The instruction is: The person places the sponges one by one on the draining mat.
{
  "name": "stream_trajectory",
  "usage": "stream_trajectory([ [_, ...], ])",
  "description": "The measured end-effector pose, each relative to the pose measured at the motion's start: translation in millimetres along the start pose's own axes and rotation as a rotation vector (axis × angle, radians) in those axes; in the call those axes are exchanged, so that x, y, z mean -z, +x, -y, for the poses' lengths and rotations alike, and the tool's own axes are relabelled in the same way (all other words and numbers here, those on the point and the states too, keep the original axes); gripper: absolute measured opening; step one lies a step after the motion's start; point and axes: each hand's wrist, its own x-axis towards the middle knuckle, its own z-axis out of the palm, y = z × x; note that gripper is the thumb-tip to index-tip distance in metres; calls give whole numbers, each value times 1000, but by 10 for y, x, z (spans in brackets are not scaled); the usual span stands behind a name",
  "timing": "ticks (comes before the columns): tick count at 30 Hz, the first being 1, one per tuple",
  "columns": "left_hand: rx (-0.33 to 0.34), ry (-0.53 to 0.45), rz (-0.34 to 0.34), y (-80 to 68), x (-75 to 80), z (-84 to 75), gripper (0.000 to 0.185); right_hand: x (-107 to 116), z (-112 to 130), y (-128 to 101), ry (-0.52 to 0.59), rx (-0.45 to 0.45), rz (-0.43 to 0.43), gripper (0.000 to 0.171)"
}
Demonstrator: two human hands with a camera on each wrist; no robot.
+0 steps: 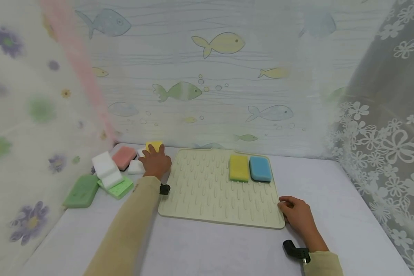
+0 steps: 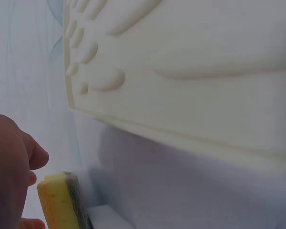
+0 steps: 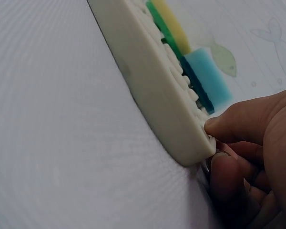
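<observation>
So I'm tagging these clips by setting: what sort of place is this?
Probably a staged tabletop booth, not a real kitchen or bathroom. A fish-print curtain and floral lace drapes wall in a plain white table, which holds only a ridged drying mat and coloured sponges.

Head view looks down over the whole mat (image 1: 214, 188); both wrist views sit close at its edges.

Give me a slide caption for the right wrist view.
Right hand pinches the corner of the ribbed mat bearing two sponges.
</observation>
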Motion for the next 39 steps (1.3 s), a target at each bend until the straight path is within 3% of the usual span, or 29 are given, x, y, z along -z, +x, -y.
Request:
stream_trajectory([
  [16,0,-29,46,-10,48,48,52,-5,1,-6,4,-9,1,38],
  [29,-16,-3,11,-27,8,48,47,17,-2,9,-9,0,-4,38],
  [39,-70,-64,-31,-78,-30,55,51,24,-1,7,29,-10,19,39],
])
